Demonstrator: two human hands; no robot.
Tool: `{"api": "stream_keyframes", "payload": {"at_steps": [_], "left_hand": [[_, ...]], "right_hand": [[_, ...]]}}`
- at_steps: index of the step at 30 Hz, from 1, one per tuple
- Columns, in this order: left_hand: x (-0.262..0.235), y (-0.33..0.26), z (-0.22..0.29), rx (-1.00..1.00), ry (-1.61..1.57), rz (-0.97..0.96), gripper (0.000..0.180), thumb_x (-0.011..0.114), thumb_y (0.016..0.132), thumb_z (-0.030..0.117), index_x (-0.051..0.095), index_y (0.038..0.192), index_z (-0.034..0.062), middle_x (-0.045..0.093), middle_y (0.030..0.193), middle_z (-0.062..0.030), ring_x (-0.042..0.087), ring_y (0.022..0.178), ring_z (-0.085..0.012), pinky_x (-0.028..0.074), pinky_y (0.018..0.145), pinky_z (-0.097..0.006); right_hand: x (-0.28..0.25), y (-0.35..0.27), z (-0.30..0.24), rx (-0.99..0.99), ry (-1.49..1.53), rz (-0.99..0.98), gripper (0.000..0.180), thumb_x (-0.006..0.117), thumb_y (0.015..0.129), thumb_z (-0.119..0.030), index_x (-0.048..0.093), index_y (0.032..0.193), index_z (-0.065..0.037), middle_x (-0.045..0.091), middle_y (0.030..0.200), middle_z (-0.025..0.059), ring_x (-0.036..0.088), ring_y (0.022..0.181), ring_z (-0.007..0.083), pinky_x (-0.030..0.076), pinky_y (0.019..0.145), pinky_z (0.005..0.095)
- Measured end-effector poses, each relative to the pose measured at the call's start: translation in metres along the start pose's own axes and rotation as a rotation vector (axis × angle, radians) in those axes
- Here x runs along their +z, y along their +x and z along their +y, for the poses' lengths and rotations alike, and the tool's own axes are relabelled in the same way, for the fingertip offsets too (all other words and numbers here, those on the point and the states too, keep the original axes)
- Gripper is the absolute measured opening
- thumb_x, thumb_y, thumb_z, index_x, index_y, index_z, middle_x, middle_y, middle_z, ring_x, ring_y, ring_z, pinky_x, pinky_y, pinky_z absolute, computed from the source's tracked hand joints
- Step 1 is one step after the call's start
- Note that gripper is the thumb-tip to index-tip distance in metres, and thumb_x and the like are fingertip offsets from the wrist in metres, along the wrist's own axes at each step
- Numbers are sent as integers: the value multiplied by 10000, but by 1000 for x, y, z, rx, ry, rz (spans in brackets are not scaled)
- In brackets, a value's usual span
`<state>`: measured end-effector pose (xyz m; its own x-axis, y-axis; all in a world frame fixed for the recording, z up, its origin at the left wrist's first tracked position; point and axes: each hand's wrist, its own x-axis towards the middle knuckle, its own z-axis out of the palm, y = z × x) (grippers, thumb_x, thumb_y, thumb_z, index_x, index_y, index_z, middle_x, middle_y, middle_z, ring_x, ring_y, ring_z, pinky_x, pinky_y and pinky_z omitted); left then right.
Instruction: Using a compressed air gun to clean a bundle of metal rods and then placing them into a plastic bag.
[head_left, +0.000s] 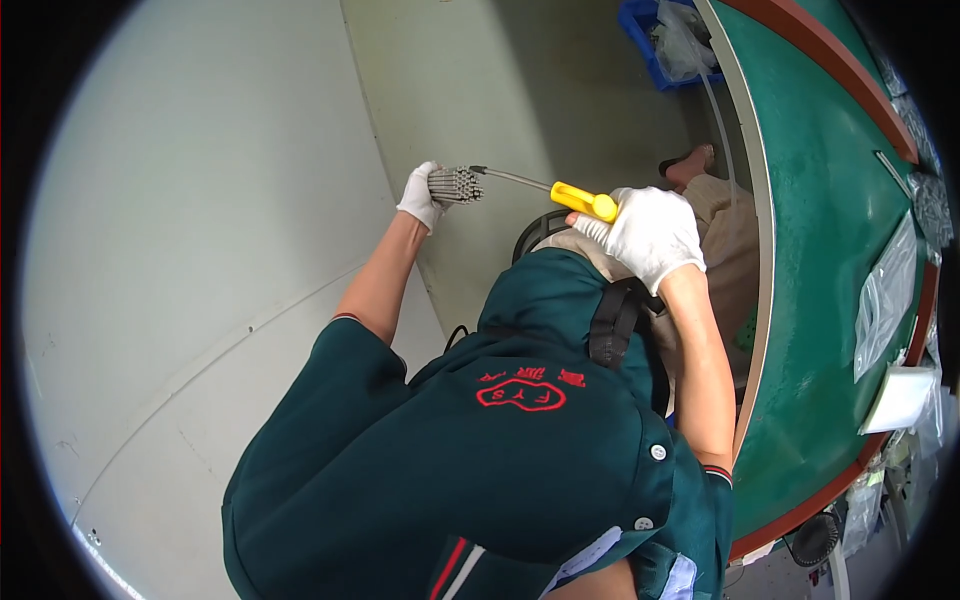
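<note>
My left hand (422, 198), in a white glove, is closed around a bundle of thin grey metal rods (456, 186), their ends facing right. My right hand (655, 232), also gloved in white, grips a yellow air blow gun (586, 201) with a long, slightly bent metal nozzle (516, 178). The nozzle's dark tip is beside the rod ends, close to their upper right; whether it touches them I cannot tell. Most of the gun's grip is hidden by my right hand.
A pale wall (200, 200) rises on the left. The green worktop (815, 300) curves along the right, bearing clear plastic bags (886, 295) and a white pad (899, 399). A blue crate (655, 70) stands at the top, with a clear hose (722, 130) nearby.
</note>
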<state>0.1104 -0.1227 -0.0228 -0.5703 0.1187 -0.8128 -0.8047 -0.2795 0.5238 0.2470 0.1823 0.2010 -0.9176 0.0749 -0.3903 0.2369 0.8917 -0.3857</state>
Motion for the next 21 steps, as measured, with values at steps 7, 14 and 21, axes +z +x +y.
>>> {"api": "stream_keyframes", "payload": {"at_steps": [7, 14, 21], "left_hand": [[4, -2, 1, 8, 35, 5, 227, 437, 865, 271, 524, 859, 62, 619, 780, -108, 630, 656, -233, 558, 608, -367], [1, 3, 0, 12, 58, -5, 212, 445, 858, 261, 521, 854, 63, 605, 778, -94, 625, 687, -226, 553, 625, -369], [16, 1, 0, -2, 76, -82, 204, 470, 845, 247, 521, 842, 50, 596, 763, -91, 625, 690, -236, 551, 645, -382]], "right_hand": [[-2, 0, 0, 12, -38, -47, 592, 552, 734, -654, 674, 713, -75, 610, 596, 106, 604, 591, 285, 469, 571, 370], [-1, 0, 1, 29, -3, -37, 593, 553, 731, -656, 676, 708, -76, 610, 598, 105, 604, 593, 286, 470, 573, 369], [-8, -3, -4, 52, 10, -11, 559, 597, 722, -620, 680, 747, -68, 618, 618, 123, 614, 612, 291, 477, 582, 367]]}}
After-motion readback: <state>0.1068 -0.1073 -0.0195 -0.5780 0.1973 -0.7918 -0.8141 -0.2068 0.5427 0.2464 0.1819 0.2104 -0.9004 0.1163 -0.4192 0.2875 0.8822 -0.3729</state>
